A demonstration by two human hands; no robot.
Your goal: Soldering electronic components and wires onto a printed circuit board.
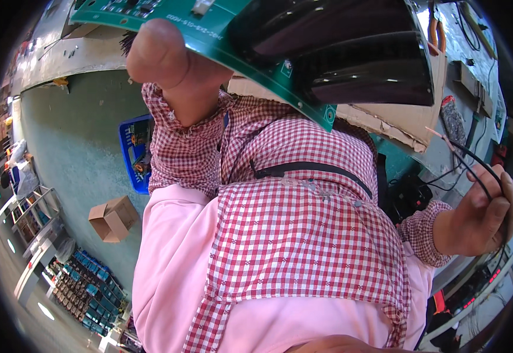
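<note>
A green circuit board (203, 35) fills the top of the view, tilted, with small components at its left end. Large glossy black parts (350, 53) cover its right side. My left hand (171, 62) grips the board's near edge, its thumb along the rim; the other fingers are hidden behind it. Off to the right, my right hand (489, 209) is closed around thin black wires (467, 154). Their pale, thin ends stick out past the fingers toward the board. Between wires and board there is a gap.
Brown cardboard (386, 126) lies on the bench beneath the board. Orange-handled pliers (440, 36) lie at the far right. Left of my arm are a blue basket (128, 156) with parts and an open carton (113, 219). Red-lit displays (481, 289) stand at the lower right.
</note>
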